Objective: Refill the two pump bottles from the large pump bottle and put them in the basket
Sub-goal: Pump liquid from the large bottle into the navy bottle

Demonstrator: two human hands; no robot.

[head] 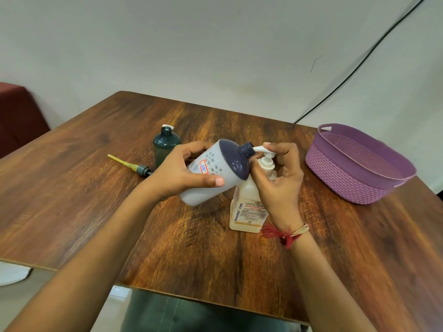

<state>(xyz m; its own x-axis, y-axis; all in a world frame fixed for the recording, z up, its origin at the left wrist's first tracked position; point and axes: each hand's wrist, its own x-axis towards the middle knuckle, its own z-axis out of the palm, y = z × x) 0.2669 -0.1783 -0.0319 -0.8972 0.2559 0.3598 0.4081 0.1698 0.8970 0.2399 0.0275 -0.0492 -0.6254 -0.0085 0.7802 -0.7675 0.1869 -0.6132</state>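
Observation:
My left hand grips a white bottle with a dark purple top, tilted so its open threaded neck meets the spout of the large pump bottle. That large bottle stands upright at the table's middle, cream with a printed label. My right hand is around its white pump head, with the index finger on top of it. A dark green bottle stands open behind my left hand. Its pump, with a yellow tube, lies on the table to the left.
A purple woven basket sits at the table's right side. The wooden table ends in a near edge above my lap. A black cable runs down the wall behind. A dark red seat is at far left.

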